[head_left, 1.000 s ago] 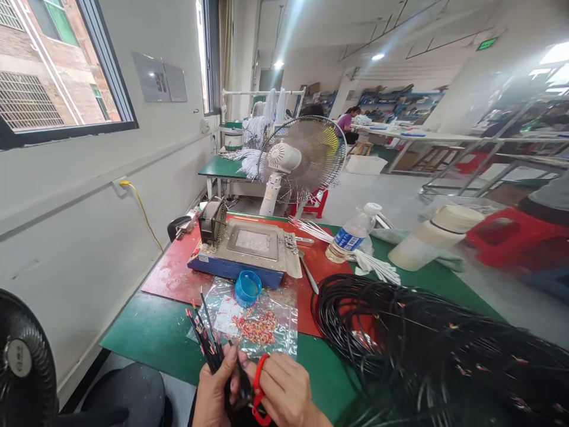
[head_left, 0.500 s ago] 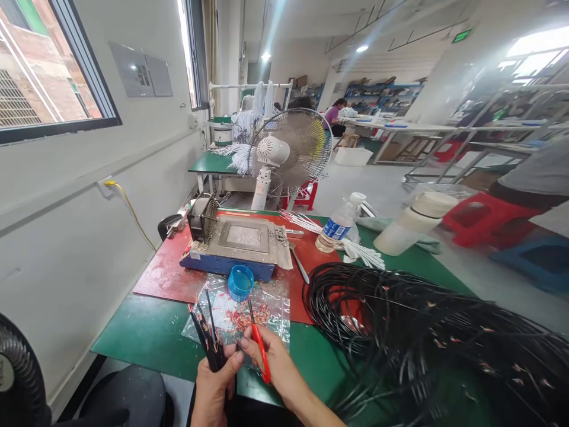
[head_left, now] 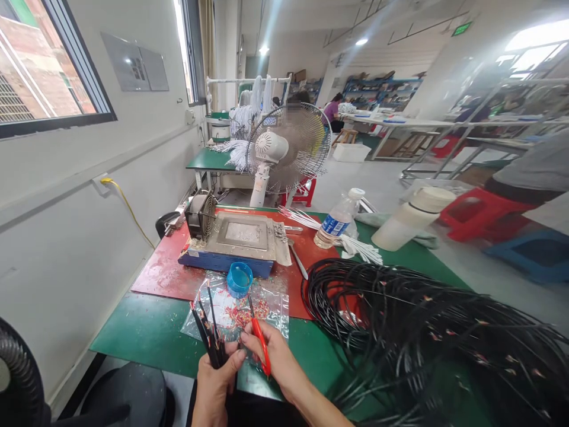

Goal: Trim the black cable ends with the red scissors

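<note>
My left hand (head_left: 216, 385) is closed round a bundle of thin black cables (head_left: 208, 329) whose stripped ends point up and away from me. My right hand (head_left: 273, 359) grips red-handled cutters (head_left: 260, 344), their tip pointing up beside the cable ends. Both hands hover over the near edge of the green table (head_left: 137, 335). Just beyond them lies a clear plastic bag (head_left: 240, 311) strewn with small red and yellow wire offcuts. A large coil of black cables (head_left: 427, 338) lies to the right of my hands.
A blue cap (head_left: 239, 279) sits before a grey and blue machine (head_left: 237, 243) on a red mat (head_left: 164, 273). Behind stand a desk fan (head_left: 284, 148), a water bottle (head_left: 338, 219), white wires (head_left: 360, 249) and a white roll (head_left: 411, 216). A black fan (head_left: 20, 379) is at my left.
My right hand turned the red cutters upright and lifted them beside the cable ends. The view shifted slightly; my left hand kept its hold on the bundle.
</note>
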Tool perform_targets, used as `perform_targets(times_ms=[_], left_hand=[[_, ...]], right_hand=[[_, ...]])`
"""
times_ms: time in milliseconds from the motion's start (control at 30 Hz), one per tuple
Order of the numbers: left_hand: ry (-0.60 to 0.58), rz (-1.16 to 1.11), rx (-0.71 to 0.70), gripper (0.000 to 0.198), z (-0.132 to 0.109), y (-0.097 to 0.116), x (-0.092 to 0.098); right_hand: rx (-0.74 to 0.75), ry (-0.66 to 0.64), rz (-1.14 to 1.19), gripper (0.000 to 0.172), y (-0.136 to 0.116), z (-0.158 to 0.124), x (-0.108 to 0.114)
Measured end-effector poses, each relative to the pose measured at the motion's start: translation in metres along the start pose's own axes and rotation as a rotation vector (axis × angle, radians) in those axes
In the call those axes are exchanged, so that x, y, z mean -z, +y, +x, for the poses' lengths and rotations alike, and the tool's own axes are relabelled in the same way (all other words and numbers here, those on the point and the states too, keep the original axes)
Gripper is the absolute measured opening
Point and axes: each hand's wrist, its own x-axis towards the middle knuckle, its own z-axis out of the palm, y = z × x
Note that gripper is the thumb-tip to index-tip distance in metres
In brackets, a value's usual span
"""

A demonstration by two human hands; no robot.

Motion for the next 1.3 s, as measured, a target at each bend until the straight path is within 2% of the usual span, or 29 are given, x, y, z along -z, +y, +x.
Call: perform_targets(times_ms=[333,533,667,800,967,1033,1300], left_hand=[[0.029,-0.004,-0.016,0.041,-0.001,0.001,-0.002],[0.047,-0.020,-0.042,0.038,0.000,-0.002,-0.001],[0.038,-0.017,-0.045,0.041,0.003,-0.006,0.001],[0.052,-0.036,-0.067,0.039,0.004,-0.006,0.003],[0.065,-0.058,-0.025,0.037,0.000,0.001,0.000],[0.084,-0.066,-0.025,0.036,-0.003,0.005,-0.002],[0.067,-0.037,-0.039,0.036,-0.005,0.006,-0.004]], right_hand=[[0.127,0.003,-0.148,0.034,0.004,0.002,0.004],[0.288,0.140,-0.464,0.020,0.004,-0.005,0.002],[0.309,0.157,-0.542,0.019,0.003,-0.008,0.000],[0.275,0.138,-0.488,0.021,0.006,-0.008,-0.002],[0.127,0.046,-0.137,0.032,0.007,-0.005,-0.001],[0.076,0.034,-0.062,0.036,0.007,-0.002,0.000],[0.071,0.048,-0.076,0.034,0.010,0.003,0.001]])
